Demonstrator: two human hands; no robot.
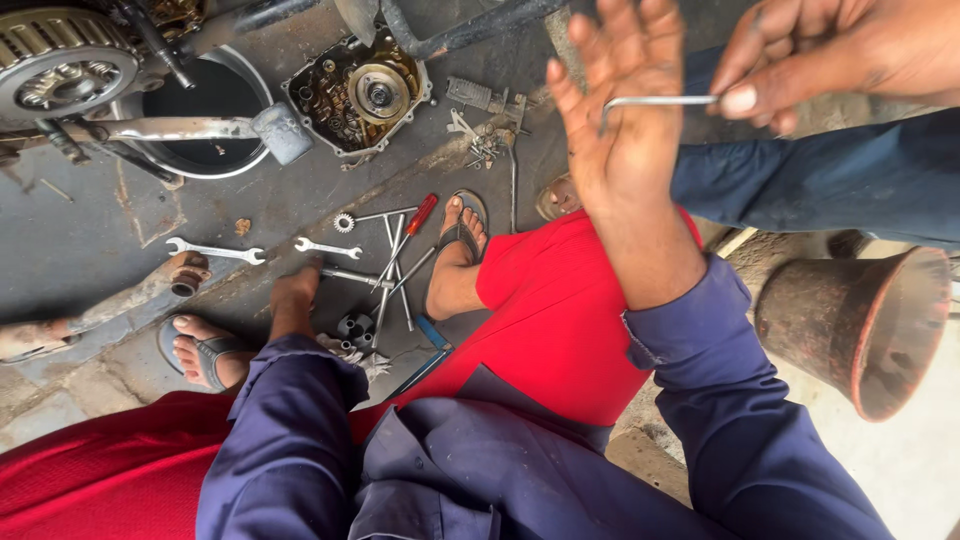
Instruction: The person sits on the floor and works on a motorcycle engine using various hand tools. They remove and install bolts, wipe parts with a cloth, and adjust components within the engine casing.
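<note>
Fingers [640, 40] of right hand [620, 130] spread open, touching thin bent silver hex key [650, 100], left hand [295, 295] hidden.

You have only one view, from the camera on your head. It looks steeply down over your chest and your red-covered knees to the concrete floor [90, 240]. Your sleeves fill the bottom edge, very near to the lens. The engine parts [360, 95] lie farther away, at the top edge. No second view shares this scene, so nothing overlaps.
</note>
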